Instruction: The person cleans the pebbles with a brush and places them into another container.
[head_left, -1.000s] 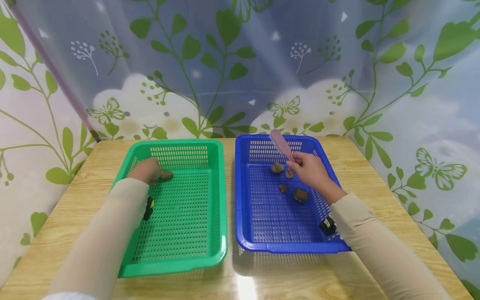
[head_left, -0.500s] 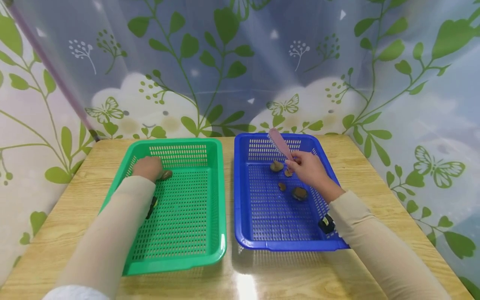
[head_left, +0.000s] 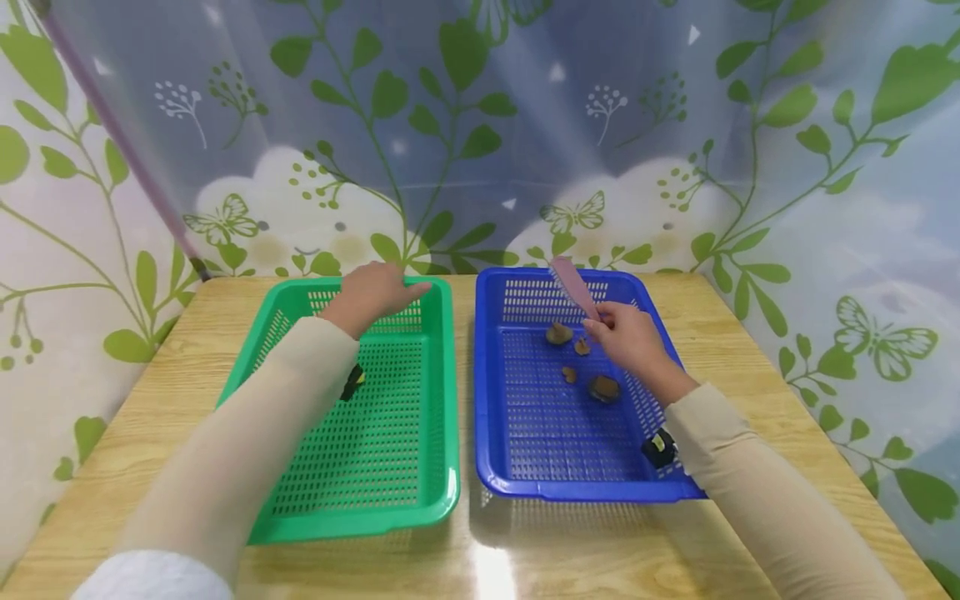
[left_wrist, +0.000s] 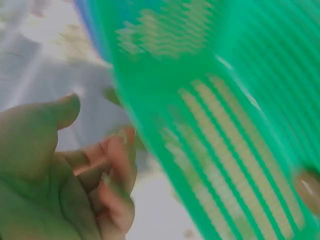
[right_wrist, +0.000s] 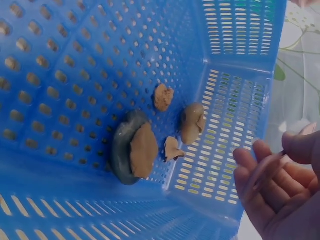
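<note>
My left hand [head_left: 371, 293] is over the back rim of the green basket [head_left: 452, 392], thumb stretched out. In the left wrist view its fingers [left_wrist: 117, 185] bend loosely with nothing in them, beside the rim. A brown stone [left_wrist: 308, 190] shows at that view's right edge; in the head view it is hidden. My right hand [head_left: 626, 337] pinches the handle of a pink brush [head_left: 576, 287] above the blue basket [head_left: 491, 490], its head pointing up and back. Below lie a grey stone topped with brown clay [right_wrist: 144, 150] and a smooth tan stone [right_wrist: 192, 123].
Two small brown clay flakes lie beside the stones, one flake [head_left: 570, 374] nearer the front and another flake [head_left: 582, 346] further back. Both baskets stand side by side on a wooden table [head_left: 360, 575]. A leaf-printed curtain [head_left: 465, 167] hangs close behind them.
My left hand has come away from the brown stone in the green basket and moved up and right to the back rim. The right hand with the brush has barely moved.
</note>
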